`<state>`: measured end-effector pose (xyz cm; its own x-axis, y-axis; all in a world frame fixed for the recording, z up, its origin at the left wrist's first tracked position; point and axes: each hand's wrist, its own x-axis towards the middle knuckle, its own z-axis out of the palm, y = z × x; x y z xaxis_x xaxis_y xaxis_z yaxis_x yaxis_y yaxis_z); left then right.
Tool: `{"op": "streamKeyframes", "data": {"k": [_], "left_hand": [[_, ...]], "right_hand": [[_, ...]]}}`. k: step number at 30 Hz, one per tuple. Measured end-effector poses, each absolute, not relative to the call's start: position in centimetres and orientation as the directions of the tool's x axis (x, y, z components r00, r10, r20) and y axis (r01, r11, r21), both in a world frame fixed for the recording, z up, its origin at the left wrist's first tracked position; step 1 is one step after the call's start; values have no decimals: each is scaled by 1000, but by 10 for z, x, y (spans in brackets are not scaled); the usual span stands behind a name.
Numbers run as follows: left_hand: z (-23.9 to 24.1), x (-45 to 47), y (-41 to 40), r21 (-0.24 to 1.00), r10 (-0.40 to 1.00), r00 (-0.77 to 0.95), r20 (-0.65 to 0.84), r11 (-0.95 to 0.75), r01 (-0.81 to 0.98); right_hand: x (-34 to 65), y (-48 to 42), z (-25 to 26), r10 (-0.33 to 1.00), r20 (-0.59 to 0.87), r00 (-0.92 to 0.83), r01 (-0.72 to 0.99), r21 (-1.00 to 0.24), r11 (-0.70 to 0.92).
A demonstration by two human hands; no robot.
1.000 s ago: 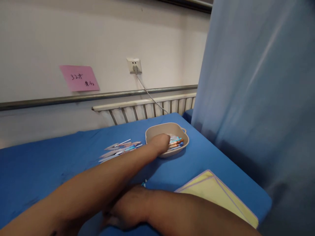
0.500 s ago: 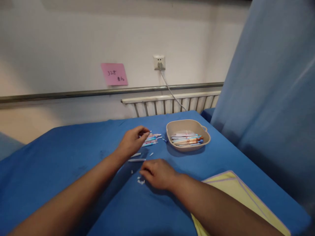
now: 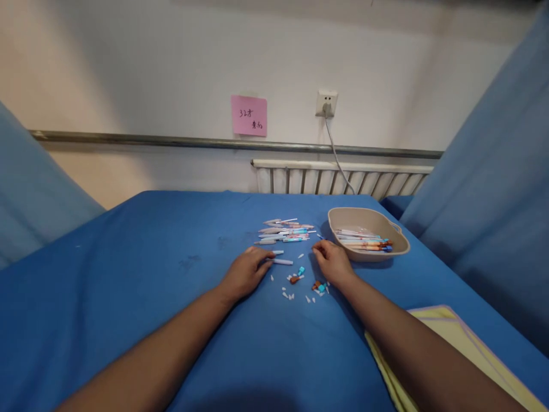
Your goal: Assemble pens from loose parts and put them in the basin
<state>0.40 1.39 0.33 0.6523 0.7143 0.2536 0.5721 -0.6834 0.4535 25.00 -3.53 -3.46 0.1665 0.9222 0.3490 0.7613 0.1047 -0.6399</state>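
Observation:
My left hand rests on the blue table cover, its fingertips touching a short white pen barrel. My right hand lies palm down just left of a beige bowl that holds several assembled pens. Its fingers curl loosely, and I cannot see anything in them. Between and just below the hands lie small pen parts, white, blue and orange. Beyond the hands is a loose pile of pens and refills.
A yellow cloth lies at the near right of the table. Blue curtains hang on both sides. Behind the table are a radiator, a wall socket with a cable and a pink note.
My left hand has drawn back from the bowl, past the pen pile, down to the white barrel. My right hand has moved up beside the bowl. The view has swung left.

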Motion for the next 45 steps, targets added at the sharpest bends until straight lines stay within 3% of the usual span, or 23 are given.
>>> {"op": "streamKeyframes", "data": {"k": [10,16,25,32,37,41,45], "left_hand": [[-3,4,14,365,614,751,241,-775,516],[-4,5,15,331,604,766,222,-785,523],[-7,4,15,383,623,749,224,-763,521],[-9,3,14,421,659,726,198,-726,544],[-8,3,15,526,719,657,225,-658,539],[-8,2,17,590,744,638,198,-611,528],[-9,2,20,627,767,611,198,-578,523]], "right_hand": [[240,-3,-32,951,310,16,928,-358,101],[237,10,-25,962,270,-38,945,-304,123],[242,3,-21,964,165,-209,940,-240,244],[249,-8,-15,955,129,-268,923,-250,293],[253,-13,-15,960,92,-266,892,-353,281],[256,-12,-19,959,121,-254,857,-431,282],[257,-9,-22,954,167,-248,857,-420,297]]}}
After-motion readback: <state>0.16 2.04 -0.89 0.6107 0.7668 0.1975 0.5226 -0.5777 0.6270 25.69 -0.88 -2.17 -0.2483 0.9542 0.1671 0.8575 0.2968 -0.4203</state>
